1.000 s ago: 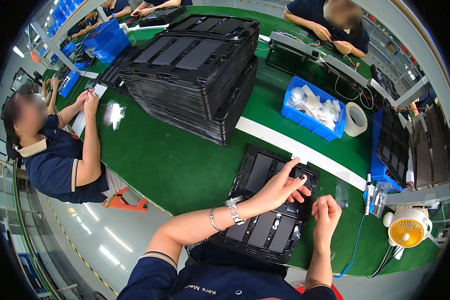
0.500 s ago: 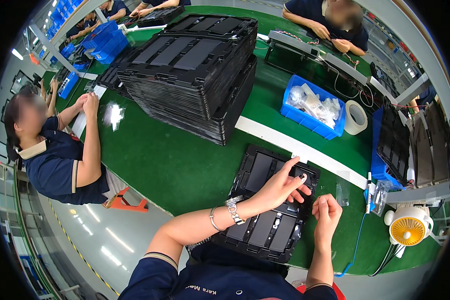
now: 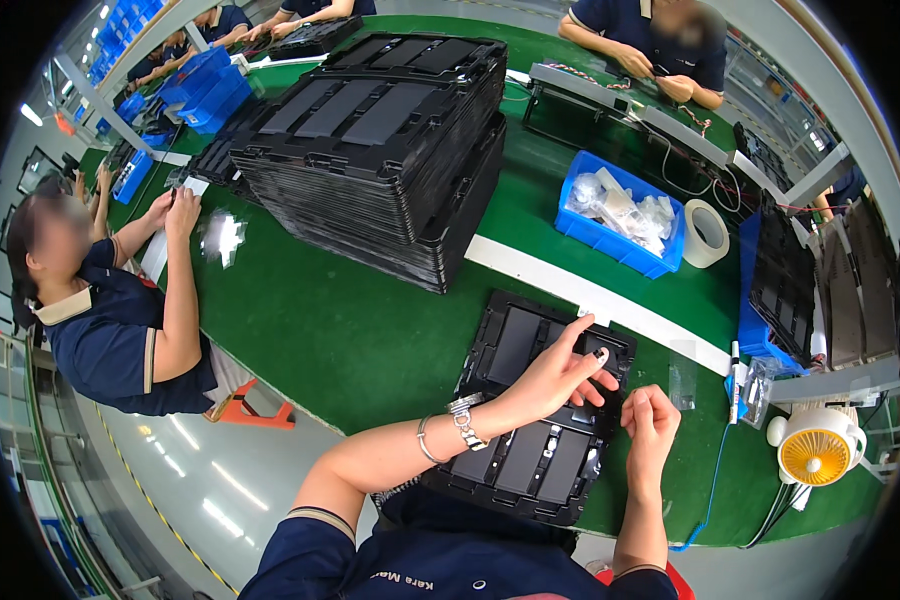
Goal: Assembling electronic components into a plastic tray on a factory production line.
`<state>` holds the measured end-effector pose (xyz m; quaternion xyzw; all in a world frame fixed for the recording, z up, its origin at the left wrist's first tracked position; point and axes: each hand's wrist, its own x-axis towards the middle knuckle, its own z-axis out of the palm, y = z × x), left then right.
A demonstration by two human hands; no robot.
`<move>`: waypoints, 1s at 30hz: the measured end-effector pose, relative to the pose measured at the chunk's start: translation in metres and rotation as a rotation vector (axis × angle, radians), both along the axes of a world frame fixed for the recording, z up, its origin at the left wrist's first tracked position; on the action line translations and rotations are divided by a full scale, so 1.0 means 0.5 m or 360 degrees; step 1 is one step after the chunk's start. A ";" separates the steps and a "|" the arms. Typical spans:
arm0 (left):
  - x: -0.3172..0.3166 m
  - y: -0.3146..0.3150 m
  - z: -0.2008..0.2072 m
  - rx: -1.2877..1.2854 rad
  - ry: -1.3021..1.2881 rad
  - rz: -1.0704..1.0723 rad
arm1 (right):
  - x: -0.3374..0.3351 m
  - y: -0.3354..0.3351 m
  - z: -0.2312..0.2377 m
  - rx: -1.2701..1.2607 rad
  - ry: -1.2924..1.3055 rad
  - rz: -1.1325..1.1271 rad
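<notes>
A black plastic tray (image 3: 508, 345) with rectangular dark grey panels lies at the table's near edge in front of me. My left hand (image 3: 558, 382) is over its right half, fingers apart and thumb stretched toward the far edge. A tiny black-and-white spot shows at one fingertip; I cannot make out what it is. Just off the tray's right side, my right hand (image 3: 652, 422) is closed, thumb and fingers pressed together. Whatever it may hold is too small or hidden to name. The wrist wearing a watch and bracelet belongs to my left arm.
A tall stack of black trays (image 3: 370, 150) stands beyond, to the left. Farther right are a blue bin (image 3: 610, 240) of small plastic bags, a tape roll (image 3: 706, 235), a marker (image 3: 735, 385) and a yellow-white fan (image 3: 815, 455). A co-worker (image 3: 130, 310) sits at left.
The whole view has shifted slightly. My hands keep nearly the same pose over and beside the tray; nothing is visibly picked up or let go.
</notes>
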<state>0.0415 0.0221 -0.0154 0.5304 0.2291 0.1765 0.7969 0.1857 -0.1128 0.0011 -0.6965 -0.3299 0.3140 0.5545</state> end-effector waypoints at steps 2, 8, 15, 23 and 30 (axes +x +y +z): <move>0.000 0.000 -0.001 -0.0002 -0.0004 0.0004 | 0.001 0.000 0.000 -0.0013 -0.0001 -0.0002; 0.000 0.000 -0.005 -0.0012 -0.0015 0.0016 | -0.001 0.000 0.005 -0.0029 -0.0009 -0.0004; 0.003 -0.001 -0.009 -0.0050 -0.0010 0.0022 | 0.002 -0.002 0.004 0.0012 -0.0033 -0.0035; -0.016 0.015 0.022 -0.0218 0.0072 0.0154 | 0.027 0.004 0.007 0.0038 0.0071 -0.0098; -0.048 -0.001 0.023 -0.0174 0.0035 0.0110 | 0.018 0.004 0.012 0.0105 0.0120 -0.0123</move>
